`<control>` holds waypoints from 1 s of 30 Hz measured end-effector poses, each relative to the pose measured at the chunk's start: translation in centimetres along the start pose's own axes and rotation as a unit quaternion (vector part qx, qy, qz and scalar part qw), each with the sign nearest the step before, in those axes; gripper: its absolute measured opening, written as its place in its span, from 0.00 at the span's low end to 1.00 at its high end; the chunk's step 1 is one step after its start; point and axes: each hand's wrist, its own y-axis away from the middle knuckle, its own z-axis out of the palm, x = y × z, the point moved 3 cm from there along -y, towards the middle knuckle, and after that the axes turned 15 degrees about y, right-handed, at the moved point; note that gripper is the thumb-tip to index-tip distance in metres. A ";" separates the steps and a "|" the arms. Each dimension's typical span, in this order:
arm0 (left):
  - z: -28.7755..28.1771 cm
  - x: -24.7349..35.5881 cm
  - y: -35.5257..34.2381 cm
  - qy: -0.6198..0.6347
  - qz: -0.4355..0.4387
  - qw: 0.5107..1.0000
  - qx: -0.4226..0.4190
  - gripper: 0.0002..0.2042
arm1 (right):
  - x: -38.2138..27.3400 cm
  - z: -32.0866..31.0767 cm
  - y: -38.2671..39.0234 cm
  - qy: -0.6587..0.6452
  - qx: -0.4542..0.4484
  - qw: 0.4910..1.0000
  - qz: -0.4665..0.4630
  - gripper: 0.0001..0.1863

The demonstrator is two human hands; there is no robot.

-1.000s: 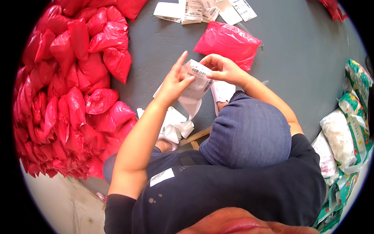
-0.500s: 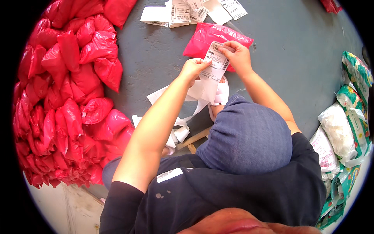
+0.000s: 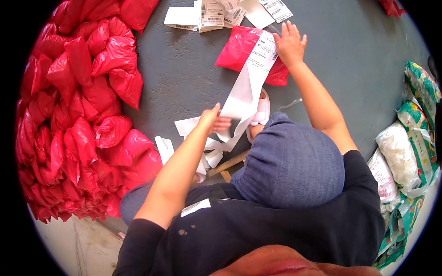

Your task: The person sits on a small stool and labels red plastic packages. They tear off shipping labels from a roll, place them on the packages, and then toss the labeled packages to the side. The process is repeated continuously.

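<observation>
Grey floor [image 3: 359, 64] opens right of the red parcel's [image 3: 238, 47] edge.

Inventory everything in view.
Front bag: one, red, upper centre
Label strip: one, white, bag to centre
Piled bags: many, red, left
Lone bag: one, red, upper right
Papers: several, white, top centre
Paper strips: uncounted, white, left of centre
Wooden pieces: two, brown, below centre
Green packages: several, green, right
Pale bags: two, white, right
Floor: one, grey, beneath
Slipper: one clear, pale, centre
Trousers: one, blue, lower centre
Shirt: one, black, bottom
Left grip: one, by strip
Right grip: one, at label
</observation>
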 end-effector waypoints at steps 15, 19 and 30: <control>-8.3 3.4 30.4 -0.289 0.453 0.836 0.109 0.11 | 6.8 1.7 1.6 -0.269 -0.527 0.769 0.244 0.37; -9.9 -0.5 34.6 -0.170 0.480 0.857 0.076 0.17 | 2.0 -5.0 4.0 -0.546 -0.443 0.701 0.119 0.21; -5.6 -0.1 40.4 -0.302 0.443 0.841 -0.077 0.10 | 9.7 -29.7 -7.4 -0.646 -0.117 0.754 -0.014 0.17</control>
